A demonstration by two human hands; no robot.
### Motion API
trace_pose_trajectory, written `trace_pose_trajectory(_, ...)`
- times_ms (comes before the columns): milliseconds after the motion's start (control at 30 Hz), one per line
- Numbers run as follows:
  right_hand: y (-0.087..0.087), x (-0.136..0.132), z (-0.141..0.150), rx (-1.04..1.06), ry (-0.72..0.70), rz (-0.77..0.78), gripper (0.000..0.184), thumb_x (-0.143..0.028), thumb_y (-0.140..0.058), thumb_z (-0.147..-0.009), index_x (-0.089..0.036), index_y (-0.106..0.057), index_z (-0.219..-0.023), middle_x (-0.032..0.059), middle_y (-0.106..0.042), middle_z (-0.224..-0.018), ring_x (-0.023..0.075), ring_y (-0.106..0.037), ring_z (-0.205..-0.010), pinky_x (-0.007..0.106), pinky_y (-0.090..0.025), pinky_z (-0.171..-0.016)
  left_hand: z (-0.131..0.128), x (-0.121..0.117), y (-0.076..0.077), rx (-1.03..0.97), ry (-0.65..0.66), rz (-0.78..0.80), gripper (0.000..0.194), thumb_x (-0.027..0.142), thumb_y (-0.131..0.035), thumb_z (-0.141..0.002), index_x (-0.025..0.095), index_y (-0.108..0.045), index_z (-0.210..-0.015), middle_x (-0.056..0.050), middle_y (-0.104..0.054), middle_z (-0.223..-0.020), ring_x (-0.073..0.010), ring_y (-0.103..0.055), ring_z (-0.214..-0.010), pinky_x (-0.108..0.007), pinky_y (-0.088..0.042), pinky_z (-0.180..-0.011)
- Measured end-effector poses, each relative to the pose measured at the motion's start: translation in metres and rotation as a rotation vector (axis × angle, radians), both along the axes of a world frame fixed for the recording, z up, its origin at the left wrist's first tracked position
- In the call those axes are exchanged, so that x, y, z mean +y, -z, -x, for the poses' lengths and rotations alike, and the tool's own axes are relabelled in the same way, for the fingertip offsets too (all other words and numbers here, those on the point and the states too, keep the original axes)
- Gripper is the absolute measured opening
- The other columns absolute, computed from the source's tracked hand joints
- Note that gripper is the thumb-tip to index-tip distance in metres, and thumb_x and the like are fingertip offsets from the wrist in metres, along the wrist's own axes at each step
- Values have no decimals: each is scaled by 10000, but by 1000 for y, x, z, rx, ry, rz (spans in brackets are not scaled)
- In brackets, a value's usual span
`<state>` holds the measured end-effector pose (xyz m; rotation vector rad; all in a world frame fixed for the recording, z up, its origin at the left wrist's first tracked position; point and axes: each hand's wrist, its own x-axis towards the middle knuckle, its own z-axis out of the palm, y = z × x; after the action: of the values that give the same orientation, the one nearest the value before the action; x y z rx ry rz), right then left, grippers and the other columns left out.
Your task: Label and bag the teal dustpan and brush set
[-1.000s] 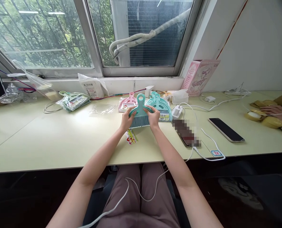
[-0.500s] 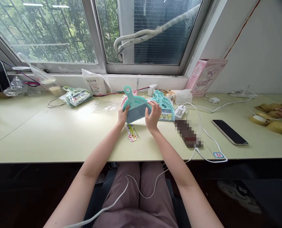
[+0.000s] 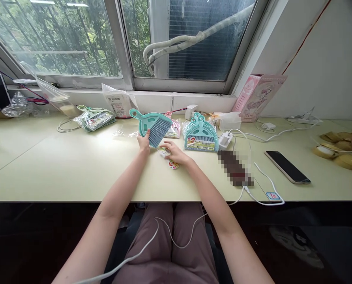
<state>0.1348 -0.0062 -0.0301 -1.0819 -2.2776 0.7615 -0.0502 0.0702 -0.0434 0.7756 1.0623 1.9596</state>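
Gripping the teal brush and dustpan set (image 3: 154,126) by its left side, the left hand (image 3: 144,142) is closed around it, tilted above the table (image 3: 105,165). The right hand (image 3: 176,153), partly open with fingers curled, touches the printed cards (image 3: 173,163) on the tabletop, nearer and to the right.
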Motion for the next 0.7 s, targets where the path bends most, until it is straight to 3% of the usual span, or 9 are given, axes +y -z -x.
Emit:
trace_pose_trajectory(67,-1,8,-13,41,134,66,714,-71,-789,-689,-226,-550,-1344,125,-391,-1444,193,-596,-1159,359,-490,-1038,1,1,1,4,-19,-18,431,383,-823,-733,147,-626,-1035,-125,-711,-1067,-198,-695,-977,-356,-541,-941)
trace_pose_trajectory(133,-1,11,-24,21,240,91,680,-138,-852,-645,-201,-595,-1271,120,-422,-1366,190,-613,-1070,380,-514,-1005,3,0,1,13,-37,-32,417,380,-810,-747,149,-619,-1037,-126,-706,-1082,-195,-692,-977,-351,-539,-941)
trace_pose_trajectory(267,-2,10,-30,-51,206,47,204,-184,-833,-702,-147,-705,-856,76,-546,-1081,188,-612,-990,357,-513,-976,3,-2,0,39,-71,-18,382,369,-799,-760,167,-614,-1026,-104,-707,-1067,-179,-687,-971,-338,-534,-944)
trace_pose_trajectory(333,-4,7,-27,-56,140,42,101,-132,-791,-730,-145,-698,-766,64,-572,-1016,171,-619,-944,320,-517,-941,1,-3,0,46,-80,-1,364,349,-797,-763,168,-614,-1020,-98,-708,-1059,-173,-688,-952,-336,-535,-936)
trace_pose_trajectory(367,-4,5,-26,-51,124,45,120,-103,-777,-730,-146,-706,-817,61,-585,-1009,167,-623,-933,311,-518,-928,0,-3,0,44,-91,10,351,336,-792,-768,169,-613,-1019,-96,-708,-1059,-169,-688,-945,-333,-535,-933)
trace_pose_trajectory(433,-6,1,-22,-41,169,27,378,-62,-762,-724,-152,-679,-1081,74,-602,-1054,181,-626,-966,325,-513,-931,-1,-3,0,28,-122,39,317,304,-773,-787,171,-609,-1022,-93,-707,-1072,-159,-687,-940,-321,-535,-928)
trace_pose_trajectory(533,-7,-5,-20,-78,396,-14,710,-102,-794,-710,-162,-505,-1355,152,-569,-1212,270,-588,-1125,405,-486,-986,0,-2,1,9,-182,90,285,269,-742,-813,176,-600,-1042,-91,-700,-1113,-148,-684,-960,-302,-530,-932)
trace_pose_trajectory(600,-8,-7,-19,-156,505,9,642,-156,-821,-704,-148,-551,-1287,193,-553,-1249,327,-568,-1177,434,-474,-996,2,0,2,17,-215,112,293,275,-732,-821,180,-592,-1060,-91,-694,-1138,-146,-682,-982,-299,-523,-944)
trace_pose_trajectory(700,-12,-9,-18,-278,497,86,367,-182,-806,-734,-142,-655,-1066,191,-621,-1151,317,-633,-1068,387,-506,-893,5,2,4,40,-228,127,341,339,-741,-816,186,-587,-1078,-96,-685,-1157,-154,-678,-1011,-304,-515,-957)
